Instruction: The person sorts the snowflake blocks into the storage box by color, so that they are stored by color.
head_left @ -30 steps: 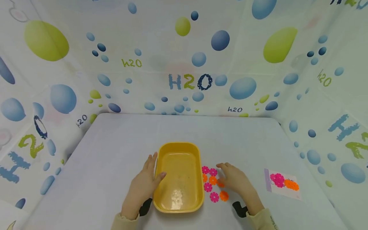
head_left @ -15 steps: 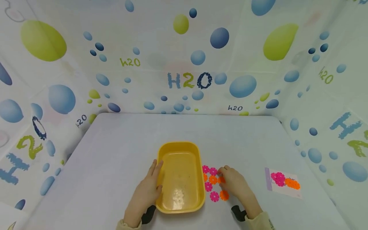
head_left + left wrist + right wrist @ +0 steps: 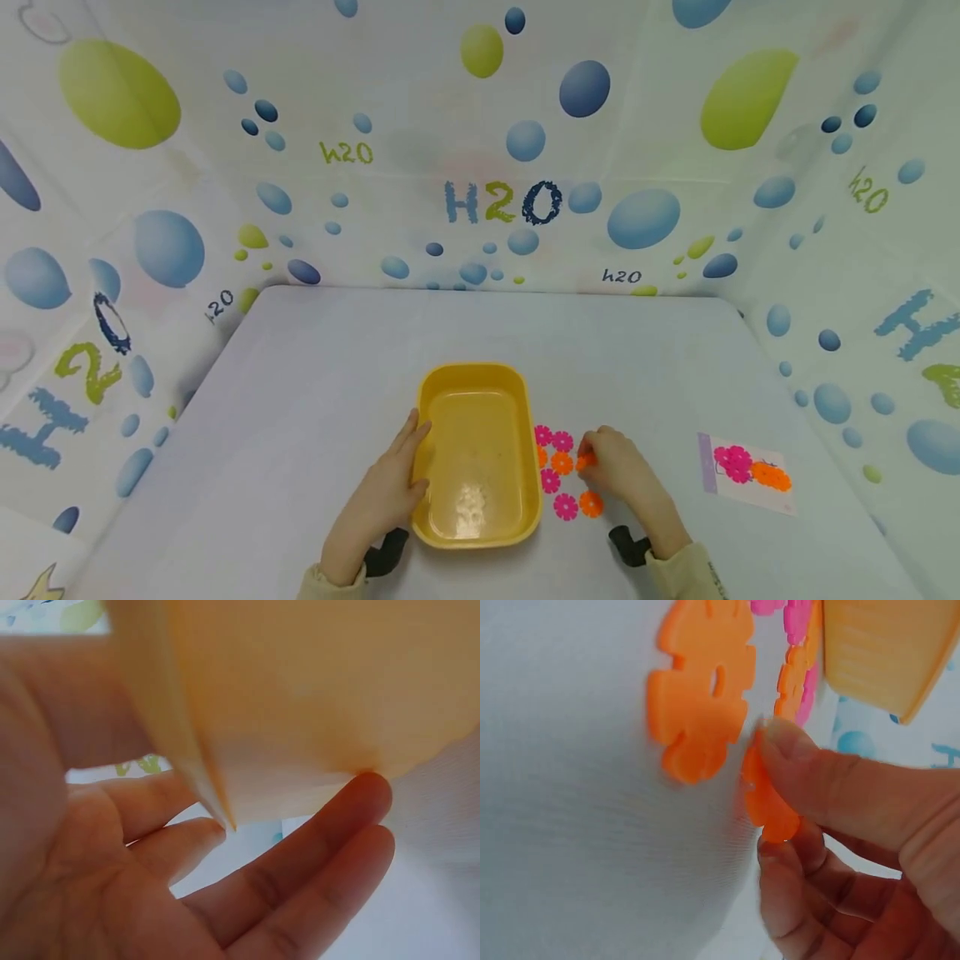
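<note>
My left hand (image 3: 381,490) holds the left side of a yellow plastic tray (image 3: 534,492). In the left wrist view its thumb reaches over the tray wall (image 3: 300,690), with fingers outside and below. Right of the tray, my right hand (image 3: 621,472) pinches an orange flower-shaped disc (image 3: 769,793) between thumb and fingers. The held disc is tilted on edge, close over the white tabletop. A second orange disc (image 3: 705,682) lies flat beside it in the right wrist view. More notched discs, pink (image 3: 566,506) and orange (image 3: 562,462), lie between tray and right hand.
A card (image 3: 753,475) with pink and orange discs on it lies at the right. Black wrist devices (image 3: 628,547) sit under both wrists. Behind the white table (image 3: 360,350) hangs a cloth (image 3: 405,108) printed with drops and "H2O".
My right hand's fingers have closed on an orange disc and tipped it up. My left hand has shifted its grip on the tray's side. The view has tilted slightly.
</note>
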Motion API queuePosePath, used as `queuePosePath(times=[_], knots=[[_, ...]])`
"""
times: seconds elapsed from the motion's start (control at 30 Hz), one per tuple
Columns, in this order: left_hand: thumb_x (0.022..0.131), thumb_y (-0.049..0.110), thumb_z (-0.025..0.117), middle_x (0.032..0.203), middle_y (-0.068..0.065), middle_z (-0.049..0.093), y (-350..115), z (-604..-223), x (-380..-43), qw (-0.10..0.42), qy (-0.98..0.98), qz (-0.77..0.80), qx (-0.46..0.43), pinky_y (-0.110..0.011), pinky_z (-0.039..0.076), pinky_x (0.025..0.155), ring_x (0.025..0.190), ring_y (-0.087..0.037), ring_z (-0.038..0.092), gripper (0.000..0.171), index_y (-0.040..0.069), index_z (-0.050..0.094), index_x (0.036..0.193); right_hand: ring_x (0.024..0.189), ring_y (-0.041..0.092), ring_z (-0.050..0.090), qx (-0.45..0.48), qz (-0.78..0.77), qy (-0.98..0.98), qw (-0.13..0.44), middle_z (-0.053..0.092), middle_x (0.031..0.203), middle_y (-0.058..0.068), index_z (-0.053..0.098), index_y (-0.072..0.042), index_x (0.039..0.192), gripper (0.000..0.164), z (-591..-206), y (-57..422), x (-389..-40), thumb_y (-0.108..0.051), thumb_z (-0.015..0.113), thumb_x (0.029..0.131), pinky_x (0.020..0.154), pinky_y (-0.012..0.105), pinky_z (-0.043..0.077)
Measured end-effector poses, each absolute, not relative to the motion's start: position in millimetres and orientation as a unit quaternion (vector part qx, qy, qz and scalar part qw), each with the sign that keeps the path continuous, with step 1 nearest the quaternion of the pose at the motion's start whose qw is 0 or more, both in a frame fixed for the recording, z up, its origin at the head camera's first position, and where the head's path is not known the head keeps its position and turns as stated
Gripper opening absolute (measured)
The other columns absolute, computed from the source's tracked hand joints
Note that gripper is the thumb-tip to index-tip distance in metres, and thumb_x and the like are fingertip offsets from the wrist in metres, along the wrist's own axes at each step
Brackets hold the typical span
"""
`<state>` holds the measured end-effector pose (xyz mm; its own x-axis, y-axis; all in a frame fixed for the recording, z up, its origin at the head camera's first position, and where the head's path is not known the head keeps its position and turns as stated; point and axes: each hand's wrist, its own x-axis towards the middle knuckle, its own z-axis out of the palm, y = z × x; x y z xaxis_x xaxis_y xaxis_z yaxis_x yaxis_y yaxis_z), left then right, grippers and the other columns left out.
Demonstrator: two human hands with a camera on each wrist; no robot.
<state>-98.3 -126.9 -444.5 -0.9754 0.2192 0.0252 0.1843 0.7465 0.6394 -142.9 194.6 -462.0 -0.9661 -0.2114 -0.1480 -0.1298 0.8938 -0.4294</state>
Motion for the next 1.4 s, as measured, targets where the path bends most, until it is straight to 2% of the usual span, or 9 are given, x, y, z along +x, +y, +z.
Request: queuePosePath(times=[0.2, 0.5, 0.63, 0.9, 1.13, 1.4], knots=[[0.080, -0.004, 0.065, 0.160, -0.020, 0.020, -128, -442, -102, 0.038, 0.930, 0.348, 0.108, -0.052, 0.042, 0.105, 0.137, -0.040, 0.040, 0.070, 0.000, 0.039, 0.146, 0.065, 0.014, 0.048, -0.093, -0.234, 0.964, 0.085, 0.057, 0.071, 0.000, 0.065, -0.008, 0.078, 0.010, -461, 195, -146, 0.000, 0.070, 0.080, 0.063, 0.027, 0.047], [0.080, -0.006, 0.062, 0.159, -0.023, 0.020, -129, -438, -101, 0.048, 0.925, 0.363, 0.100, -0.051, 0.043, 0.104, 0.137, -0.041, 0.039, 0.067, -0.001, 0.042, 0.144, 0.069, 0.014, 0.052, -0.122, -0.246, 0.960, 0.057, 0.065, 0.078, 0.003, 0.068, -0.004, 0.087, 0.004, -428, 185, -159, -0.001, 0.067, 0.084, 0.064, 0.027, 0.051], [0.080, -0.005, 0.062, 0.159, -0.023, 0.021, -131, -438, -100, 0.050, 0.924, 0.365, 0.099, -0.050, 0.045, 0.102, 0.137, -0.041, 0.040, 0.066, 0.000, 0.043, 0.144, 0.071, 0.013, 0.053, -0.146, -0.265, 0.952, 0.056, 0.065, 0.081, 0.001, 0.068, -0.007, 0.091, 0.004, -405, 168, -171, -0.006, 0.067, 0.087, 0.066, 0.026, 0.052], [0.079, -0.006, 0.062, 0.159, -0.022, 0.022, -133, -438, -99, 0.050, 0.921, 0.373, 0.100, -0.052, 0.044, 0.103, 0.137, -0.042, 0.039, 0.067, 0.000, 0.043, 0.143, 0.074, 0.014, 0.056, -0.223, -0.286, 0.928, 0.092, 0.066, 0.085, 0.001, 0.068, -0.008, 0.094, 0.005, -376, 114, -198, -0.011, 0.065, 0.091, 0.071, 0.026, 0.054], [0.079, -0.005, 0.064, 0.159, -0.023, 0.022, -132, -441, -100, 0.052, 0.921, 0.371, 0.104, -0.052, 0.043, 0.104, 0.138, -0.042, 0.038, 0.067, 0.001, 0.043, 0.143, 0.075, 0.013, 0.058, -0.263, -0.299, 0.912, 0.100, 0.069, 0.087, 0.003, 0.068, -0.007, 0.095, 0.007, -372, 75, -216, -0.010, 0.064, 0.091, 0.073, 0.026, 0.052], [0.079, -0.005, 0.064, 0.158, -0.024, 0.023, -133, -442, -101, 0.043, 0.923, 0.366, 0.108, -0.052, 0.044, 0.103, 0.136, -0.042, 0.041, 0.067, 0.001, 0.044, 0.143, 0.073, 0.014, 0.058, -0.202, -0.333, 0.912, 0.129, 0.068, 0.091, 0.007, 0.069, -0.004, 0.097, 0.010, -394, 41, -228, -0.009, 0.065, 0.090, 0.068, 0.024, 0.052]])
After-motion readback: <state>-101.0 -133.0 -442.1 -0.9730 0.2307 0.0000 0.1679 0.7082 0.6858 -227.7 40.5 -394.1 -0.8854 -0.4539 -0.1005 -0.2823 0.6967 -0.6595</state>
